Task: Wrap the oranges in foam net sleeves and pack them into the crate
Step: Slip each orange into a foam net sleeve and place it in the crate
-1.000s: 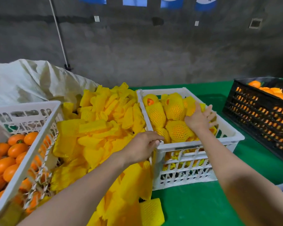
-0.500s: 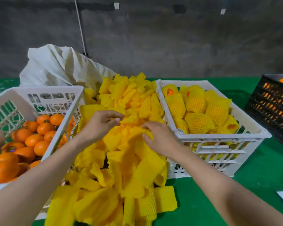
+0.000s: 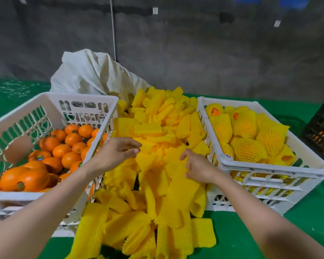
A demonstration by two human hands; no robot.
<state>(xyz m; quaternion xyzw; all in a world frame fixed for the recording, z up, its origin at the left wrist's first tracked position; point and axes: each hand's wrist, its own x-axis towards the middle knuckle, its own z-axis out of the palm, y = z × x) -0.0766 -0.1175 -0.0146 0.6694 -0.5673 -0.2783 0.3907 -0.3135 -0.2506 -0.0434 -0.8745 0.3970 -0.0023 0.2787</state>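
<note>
Head camera, nearest first: two bare forearms reach forward over a green table cover (image 3: 234,232). Between them a loose pile of yellow foam net sleeves (image 3: 157,186) spills toward the near edge of the table.

The left hand (image 3: 118,152) hangs over the left side of the pile. Its fingers are curled toward the thumb with a little yellow foam showing between them; I cannot tell whether they pinch a sleeve. The right hand (image 3: 198,169) lies on the pile's right side, its fingers bent and their tips sunk into the netting. Whether it holds one sleeve is not clear.

Left of the pile, touching it, stands the left white crate (image 3: 45,101), which holds bare oranges (image 3: 69,159). Right of the pile stands the right white crate (image 3: 269,168), filled with wrapped oranges (image 3: 249,150) in yellow netting. Farther right, at the frame's edge, is a black crate (image 3: 322,131) with orange fruit showing through its slots. Behind the pile slumps a white sack (image 3: 94,75), and behind that rises a grey wall (image 3: 195,53).
</note>
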